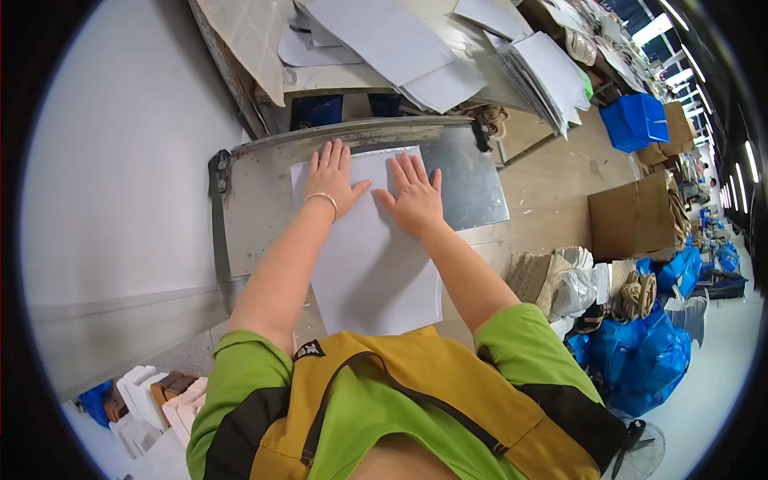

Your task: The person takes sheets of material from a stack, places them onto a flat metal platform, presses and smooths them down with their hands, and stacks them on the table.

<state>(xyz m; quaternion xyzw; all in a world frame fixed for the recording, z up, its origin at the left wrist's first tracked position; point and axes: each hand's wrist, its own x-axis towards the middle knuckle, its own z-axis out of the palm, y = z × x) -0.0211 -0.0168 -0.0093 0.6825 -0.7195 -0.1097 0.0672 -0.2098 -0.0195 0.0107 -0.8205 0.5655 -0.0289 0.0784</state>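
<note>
Both palms rest flat on a white sheet (372,256) that lies over a metal plate (472,184). My left hand (332,180), with a bangle at its wrist, presses near the sheet's upper left part, fingers stretched out. On the upper right part lies my right hand (414,192), fingers spread and thumb turned inward. Neither hand grips anything. The sheet's lower end hangs toward my body, and its far edge looks slightly ragged. A raised metal bar (360,128) runs along the plate's far side, beyond my fingertips.
Behind the plate, a table (352,78) carries loose white sheets (384,40) and a thick stack (548,76). To the right are a blue bin (634,124), a cardboard box (632,216) and blue bags (640,356). A white wall (128,160) stands at left.
</note>
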